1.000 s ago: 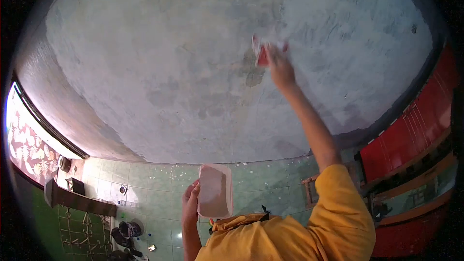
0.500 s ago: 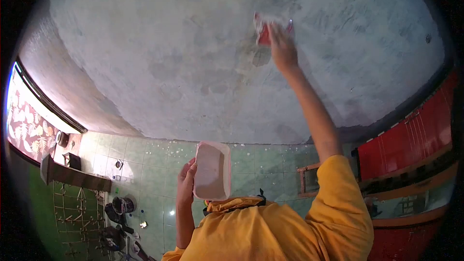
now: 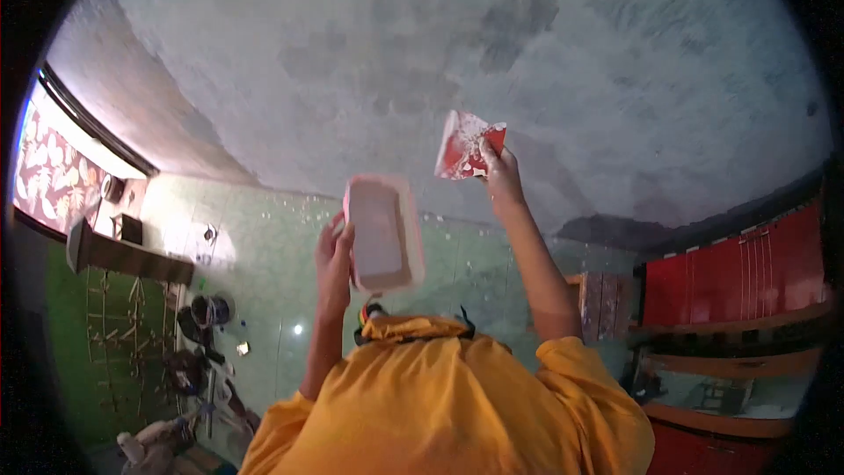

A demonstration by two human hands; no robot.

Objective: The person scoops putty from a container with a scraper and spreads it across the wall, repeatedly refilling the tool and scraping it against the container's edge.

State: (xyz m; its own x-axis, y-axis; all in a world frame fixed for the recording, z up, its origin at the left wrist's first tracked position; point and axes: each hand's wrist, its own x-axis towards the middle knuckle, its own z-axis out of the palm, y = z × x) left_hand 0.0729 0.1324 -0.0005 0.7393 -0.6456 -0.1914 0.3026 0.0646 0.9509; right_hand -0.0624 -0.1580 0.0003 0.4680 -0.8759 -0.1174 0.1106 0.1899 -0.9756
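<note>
My left hand (image 3: 334, 255) grips the side of a pinkish rectangular plastic tub (image 3: 417, 237), fingers wrapped around its left edge. Greyish-white wall putty (image 3: 378, 233) shows inside it. In my right hand (image 3: 501, 178) is a red putty spreader (image 3: 492, 136), pinched at its lower right corner and smeared with white putty along its left side. The spreader is up and to the right of the tub, in front of the wall (image 3: 352, 70). That wall carries uneven grey and white patches, some darker and damp-looking.
Green floor tiles (image 3: 272, 299) with white spots run along the wall's base. At the left stand a bucket (image 3: 211, 310) and assorted clutter, near a low ledge (image 3: 132, 255). A red cabinet (image 3: 730, 251) and a wooden-framed glass piece (image 3: 730, 391) are on the right.
My right hand has come down off the wall with the spreader, toward the tub. The tub and my left hand sit higher in view, and the view has shifted.
</note>
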